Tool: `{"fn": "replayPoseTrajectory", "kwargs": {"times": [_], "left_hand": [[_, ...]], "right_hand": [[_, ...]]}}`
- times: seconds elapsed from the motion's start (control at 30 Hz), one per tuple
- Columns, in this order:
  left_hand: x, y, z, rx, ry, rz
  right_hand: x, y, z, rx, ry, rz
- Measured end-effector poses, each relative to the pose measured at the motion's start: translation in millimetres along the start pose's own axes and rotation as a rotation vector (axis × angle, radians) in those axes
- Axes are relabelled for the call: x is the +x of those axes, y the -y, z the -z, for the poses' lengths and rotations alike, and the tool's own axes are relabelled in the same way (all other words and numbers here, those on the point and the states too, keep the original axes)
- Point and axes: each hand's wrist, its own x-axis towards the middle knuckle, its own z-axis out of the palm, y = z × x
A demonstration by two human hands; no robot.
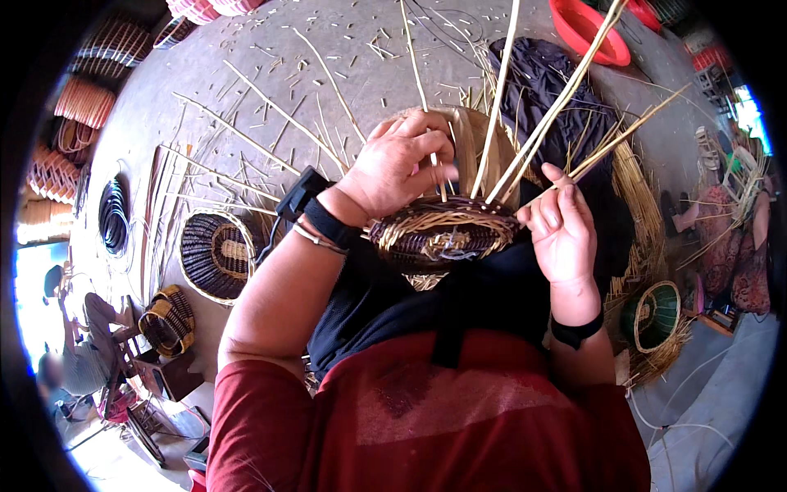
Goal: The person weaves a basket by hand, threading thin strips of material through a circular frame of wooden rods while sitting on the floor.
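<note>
A part-woven basket (443, 234) of dark and pale canes rests tilted at my lap, its base toward me. Long pale stakes (492, 102) fan out from its far side. My left hand (403, 162) is above the rim at the left, fingers curled closed around one upright stake. At the right end of the rim is my right hand (561, 230), its thumb and fingers pinched on a thin pale cane that slants up to the right; the index finger is raised. The fingertips partly hide the cane.
Finished baskets (217, 250) stand at my left, with more stacked beyond. A green-lined basket (656, 316) is at my right. Dark cloth (545, 98) and straw bundles (639, 213) lie ahead. A red basin (589, 31) is farther off. Other people sit at both sides.
</note>
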Motion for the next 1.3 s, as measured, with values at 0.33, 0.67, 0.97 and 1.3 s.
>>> {"fn": "replayPoseTrajectory", "kwargs": {"times": [0.33,0.67,0.97,1.3], "left_hand": [[4.6,4.1,6.3,-0.169,0.197,0.284],[2.0,-6.2,8.9,0.059,0.129,0.285],[-29.0,-67.4,-52.8,0.497,-0.069,-0.062],[0.4,-85.1,-59.0,0.603,-0.013,0.079]], "right_hand": [[109.7,12.6,-108.4,-1.361,0.211,0.725],[24.0,8.1,-48.1,-0.884,0.268,0.672],[7.4,13.0,27.8,-0.055,-0.219,0.025],[145.8,-9.3,-12.6,-1.334,-0.314,1.072]]}}
